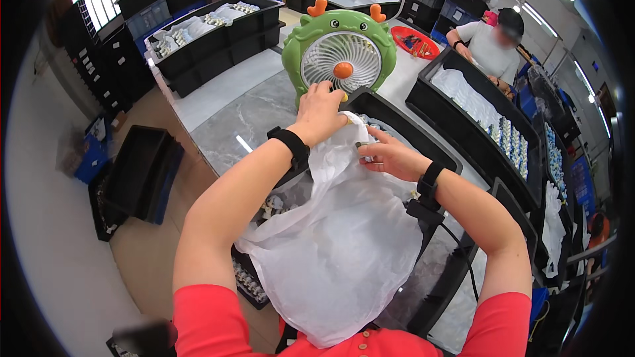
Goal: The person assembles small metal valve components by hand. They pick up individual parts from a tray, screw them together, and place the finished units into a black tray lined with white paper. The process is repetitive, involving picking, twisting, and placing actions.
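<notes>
L hand (320, 112) by wht plastic (340, 251), grip unclear; R hand (395, 157) pinching sm. pc (361, 146), part-hid.

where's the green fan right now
In the head view, the green fan stands near the top middle, just beyond the left hand, with the red basket to its right.
</notes>
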A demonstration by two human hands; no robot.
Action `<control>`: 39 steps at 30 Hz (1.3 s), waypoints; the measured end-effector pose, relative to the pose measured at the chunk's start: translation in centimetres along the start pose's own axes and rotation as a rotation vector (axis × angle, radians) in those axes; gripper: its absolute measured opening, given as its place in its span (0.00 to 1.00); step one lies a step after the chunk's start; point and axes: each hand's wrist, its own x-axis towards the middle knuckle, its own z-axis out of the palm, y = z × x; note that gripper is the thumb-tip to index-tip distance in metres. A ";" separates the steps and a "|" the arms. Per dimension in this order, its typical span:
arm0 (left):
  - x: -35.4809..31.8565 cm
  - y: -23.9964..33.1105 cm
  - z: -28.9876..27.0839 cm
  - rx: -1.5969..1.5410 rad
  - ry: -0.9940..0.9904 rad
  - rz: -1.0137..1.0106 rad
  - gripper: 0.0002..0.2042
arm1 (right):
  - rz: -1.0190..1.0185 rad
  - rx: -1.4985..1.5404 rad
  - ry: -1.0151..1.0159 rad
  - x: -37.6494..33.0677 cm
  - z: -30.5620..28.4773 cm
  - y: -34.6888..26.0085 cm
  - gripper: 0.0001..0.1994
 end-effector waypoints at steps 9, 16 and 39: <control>-0.6 2.8 -3.2 -0.420 -0.450 -0.208 0.11 | -0.045 -0.155 0.161 0.3 -0.2 1.2 0.46; 0.3 1.8 -1.8 -1.238 -0.520 -0.586 0.12 | -0.526 -0.413 0.195 -2.0 3.7 2.0 0.38; -3.8 -0.7 1.3 -0.447 -0.595 -0.133 0.38 | -0.408 -0.781 -0.002 -0.3 2.9 2.3 0.28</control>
